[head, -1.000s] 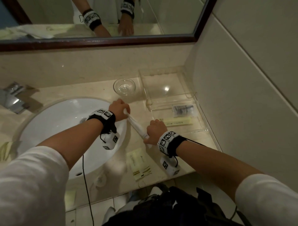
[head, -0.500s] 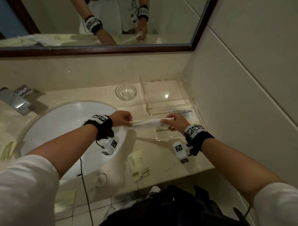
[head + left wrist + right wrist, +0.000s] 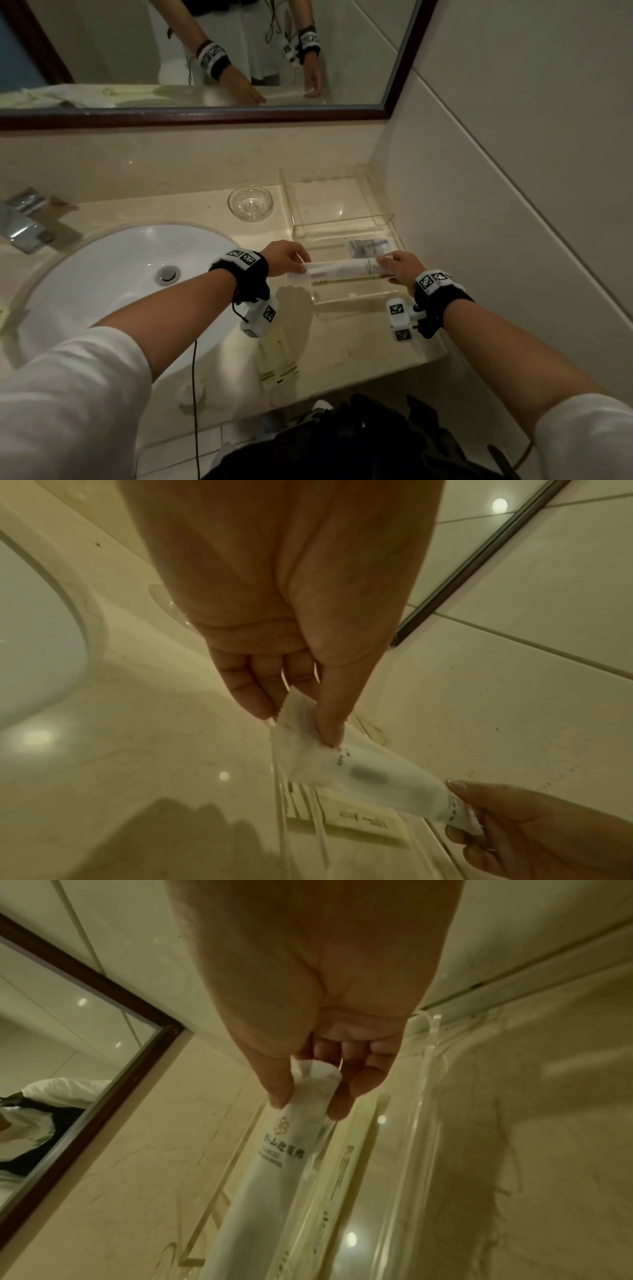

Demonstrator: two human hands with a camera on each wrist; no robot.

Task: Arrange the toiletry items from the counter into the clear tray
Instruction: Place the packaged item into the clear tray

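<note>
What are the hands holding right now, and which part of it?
One long white paper sachet, pinched at both ends: the left hand holds its left end, the right hand its right end, above the clear tray.

Head view high above counter; wrist views close, sharing tray.

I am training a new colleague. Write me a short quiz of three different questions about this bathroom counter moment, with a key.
1. True or false: the long white packet already lies flat on the floor of the clear tray.
2. Which of the hands hold the packet? A) only the left hand B) only the right hand C) both, one at each end
3. Name the round object on the counter between the sink and the tray.

Key: 1. False, it is held above the tray. 2. C. 3. A small glass dish.
</note>
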